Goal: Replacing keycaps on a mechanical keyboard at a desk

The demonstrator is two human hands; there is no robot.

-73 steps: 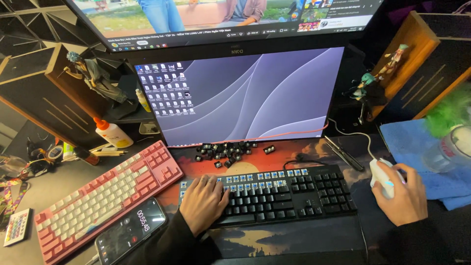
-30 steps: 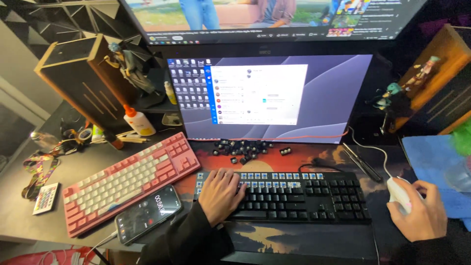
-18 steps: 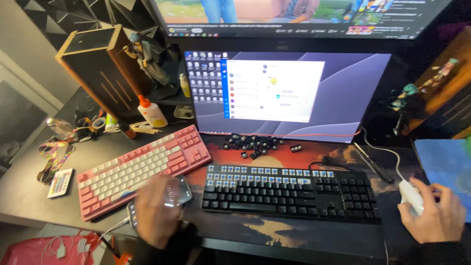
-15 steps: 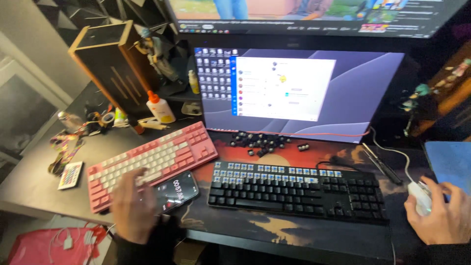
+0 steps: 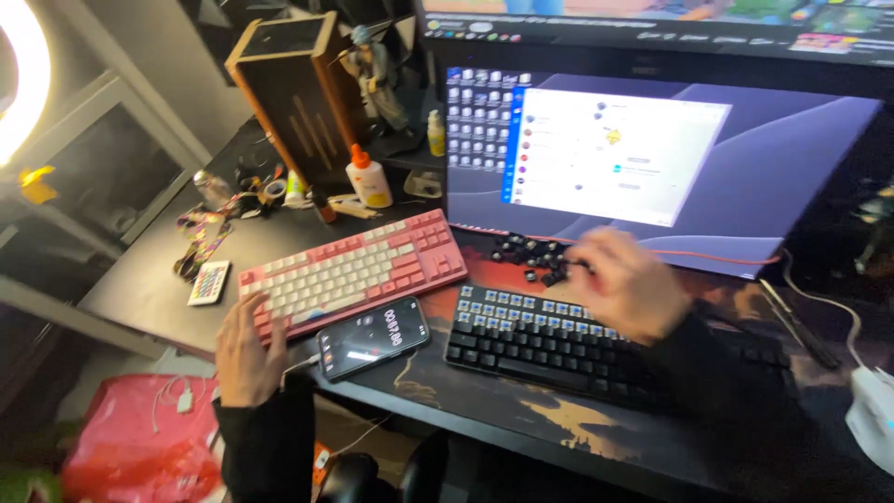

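My left hand [image 5: 244,349] lies flat with fingers spread on the near left corner of a pink and white keyboard [image 5: 358,268]. A phone [image 5: 372,337] with a lit screen lies just right of that hand, between the pink keyboard and a black keyboard [image 5: 549,343]. My right hand [image 5: 629,284] is blurred over the far edge of the black keyboard, fingers pointing left toward a heap of loose black keycaps [image 5: 533,254]. Nothing shows in either hand. Behind them stands a monitor [image 5: 670,158] with a white window open.
A white mouse [image 5: 875,419] sits at the right edge on its cable. Behind the pink keyboard stand a glue bottle [image 5: 368,177], a wooden box [image 5: 293,93] and a figurine [image 5: 372,65]. A small remote [image 5: 208,282] lies left. A red bag [image 5: 140,438] is below the desk edge.
My right hand left the mouse and swung left over the black keyboard. My left hand went from the phone to the pink keyboard's corner. The view swung left.
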